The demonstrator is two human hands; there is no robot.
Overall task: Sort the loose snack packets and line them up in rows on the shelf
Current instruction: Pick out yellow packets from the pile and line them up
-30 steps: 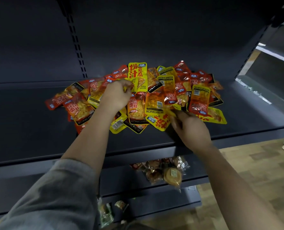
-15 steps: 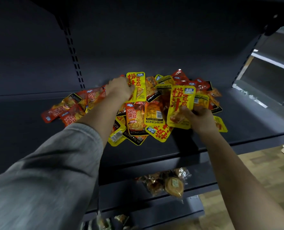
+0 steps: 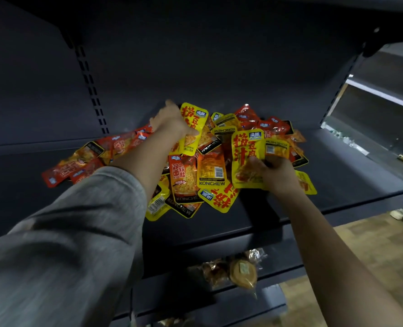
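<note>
A loose heap of yellow, orange and red snack packets (image 3: 210, 171) lies in the middle of the dark shelf (image 3: 278, 213). My left hand (image 3: 172, 122) reaches over the heap's back and grips a yellow packet with red characters (image 3: 193, 127), lifting it upright. My right hand (image 3: 274, 172) holds a matching yellow packet (image 3: 246, 156) upright at the heap's right side, thumb on its front. Flat red packets (image 3: 85, 165) spread out to the left.
The shelf's back panel (image 3: 195, 74) rises right behind the heap, with a slotted upright (image 3: 92, 90) at the left. A lower shelf holds clear-wrapped brown snacks (image 3: 233, 270). Wooden floor (image 3: 372, 251) shows at the lower right. Bare shelf lies left and right of the heap.
My right hand has picked a yellow packet out of the heap's front and raised it upright. My left hand has moved back and taken hold of the other yellow packet.
</note>
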